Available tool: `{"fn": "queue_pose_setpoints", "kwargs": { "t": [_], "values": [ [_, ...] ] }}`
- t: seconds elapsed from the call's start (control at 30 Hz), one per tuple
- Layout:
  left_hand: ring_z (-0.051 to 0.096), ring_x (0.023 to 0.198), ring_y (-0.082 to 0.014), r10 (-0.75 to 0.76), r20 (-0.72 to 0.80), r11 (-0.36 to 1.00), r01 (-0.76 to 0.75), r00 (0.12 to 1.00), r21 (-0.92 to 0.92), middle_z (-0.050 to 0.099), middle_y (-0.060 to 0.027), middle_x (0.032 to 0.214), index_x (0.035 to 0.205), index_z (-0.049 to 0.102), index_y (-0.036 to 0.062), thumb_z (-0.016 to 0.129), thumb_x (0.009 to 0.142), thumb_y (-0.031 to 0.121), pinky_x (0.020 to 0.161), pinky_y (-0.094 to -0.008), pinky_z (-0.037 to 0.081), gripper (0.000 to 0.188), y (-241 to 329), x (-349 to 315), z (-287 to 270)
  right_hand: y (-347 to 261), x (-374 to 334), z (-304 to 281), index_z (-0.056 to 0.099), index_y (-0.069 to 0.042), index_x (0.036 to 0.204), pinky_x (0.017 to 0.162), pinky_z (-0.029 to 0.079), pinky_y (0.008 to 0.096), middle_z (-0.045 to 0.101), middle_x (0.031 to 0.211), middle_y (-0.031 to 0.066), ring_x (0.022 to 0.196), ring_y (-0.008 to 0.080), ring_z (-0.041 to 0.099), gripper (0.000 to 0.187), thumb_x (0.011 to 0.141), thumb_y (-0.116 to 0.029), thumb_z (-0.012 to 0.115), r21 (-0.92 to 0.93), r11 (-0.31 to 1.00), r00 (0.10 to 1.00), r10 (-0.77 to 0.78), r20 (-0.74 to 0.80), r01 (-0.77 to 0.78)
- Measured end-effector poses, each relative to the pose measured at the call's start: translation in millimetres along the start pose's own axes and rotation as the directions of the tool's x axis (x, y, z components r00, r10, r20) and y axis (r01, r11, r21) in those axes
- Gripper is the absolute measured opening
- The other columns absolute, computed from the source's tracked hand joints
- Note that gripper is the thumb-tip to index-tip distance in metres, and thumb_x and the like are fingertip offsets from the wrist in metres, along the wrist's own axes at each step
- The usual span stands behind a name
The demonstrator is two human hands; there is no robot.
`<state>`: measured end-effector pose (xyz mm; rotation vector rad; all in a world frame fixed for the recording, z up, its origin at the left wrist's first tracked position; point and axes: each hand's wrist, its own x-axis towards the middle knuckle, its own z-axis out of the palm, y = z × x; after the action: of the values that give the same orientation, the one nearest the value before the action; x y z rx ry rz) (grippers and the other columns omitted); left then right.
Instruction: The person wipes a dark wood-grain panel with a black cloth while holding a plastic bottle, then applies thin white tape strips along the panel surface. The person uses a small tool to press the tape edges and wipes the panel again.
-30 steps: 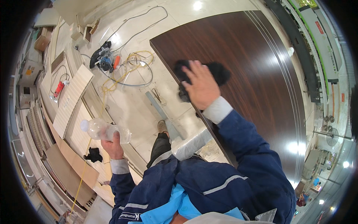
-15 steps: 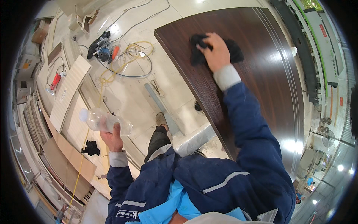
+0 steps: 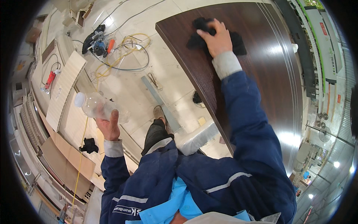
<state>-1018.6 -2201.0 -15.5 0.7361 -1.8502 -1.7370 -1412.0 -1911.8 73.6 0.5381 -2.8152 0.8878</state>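
Observation:
My right hand (image 3: 217,39) presses on a black cloth (image 3: 238,43), its fingers pinching a bunched fold near the far end of a dark brown wood-grain panel (image 3: 257,100). Part of the cloth is hidden under the hand. Thin pale parallel lines run along the right side of the panel. On the left, my left hand (image 3: 109,125) is wrapped round a clear plastic bottle (image 3: 91,106) with a white cap. The bottle lies nearly sideways in the air, cap toward the left, and looks empty.
A blue power tool (image 3: 100,48) and a tangled yellow cord (image 3: 130,39) lie on the tiled floor. Boards (image 3: 67,89) with a red tool (image 3: 50,79) and another black cloth (image 3: 89,145) are at left. A plastic-wrapped beam (image 3: 195,138) stands beside the panel.
My right hand has slid slightly farther up the panel with the cloth, whose fold bunches higher. The left hand still holds the bottle. The whole view has shifted a little.

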Motion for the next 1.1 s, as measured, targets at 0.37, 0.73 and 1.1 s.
{"fn": "queue_pose_setpoints", "kwargs": {
  "t": [0.37, 0.73, 1.1],
  "values": [
    [0.063, 0.125, -0.0255, 0.048, 0.074, 0.986, -0.059, 0.996, 0.155, 0.064, -0.012, 0.138, 0.148, 0.058, -0.002, 0.084, 0.094, 0.058, 0.109, -0.0421, 0.051, 0.085, 1.4, 14.0, -11.0, -5.9, -140.4, -54.2, 0.076, -0.01, 0.131, 0.125, 0.038, 0.0586, 0.063, 0.151, 0.0203, 0.149, 0.0484, 0.049, 0.039, 0.095, -0.026, 0.077, -0.066, 0.949, 0.951, -0.307, 0.044, 0.309],
    [0.061, 0.133, -0.0249, 0.018, 0.418, 0.997, 0.014, 0.908, -0.073, 0.061, -0.0163, 0.151, 0.154, 0.052, -0.0018, 0.089, 0.095, 0.026, 0.115, -0.0415, 0.049, 0.074, -34.9, 258.5, 15.9, -95.2, -53.3, -17.4, 0.079, -0.009, 0.119, 0.094, 0.051, 0.0475, 0.069, 0.115, 0.0158, 0.108, 0.0386, 0.065, 0.042, 0.078, -0.002, 0.08, -0.246, 0.969, 0.989, -0.062, -0.137, 0.027],
    [0.06, 0.134, -0.0261, 0.061, 0.568, 0.996, -0.015, 0.821, -0.085, 0.061, -0.0176, 0.151, 0.154, 0.053, -0.0029, 0.083, 0.1, 0.023, 0.115, -0.0414, 0.049, 0.068, -7.1, 361.2, 55.1, -75.3, -73.2, -11.6, 0.078, -0.013, 0.119, 0.091, 0.05, 0.0483, 0.068, 0.113, 0.0142, 0.103, 0.0366, 0.063, 0.045, 0.077, 0.0, 0.08, -0.263, 0.961, 0.99, 0.057, -0.132, -0.09]
  ]
}}
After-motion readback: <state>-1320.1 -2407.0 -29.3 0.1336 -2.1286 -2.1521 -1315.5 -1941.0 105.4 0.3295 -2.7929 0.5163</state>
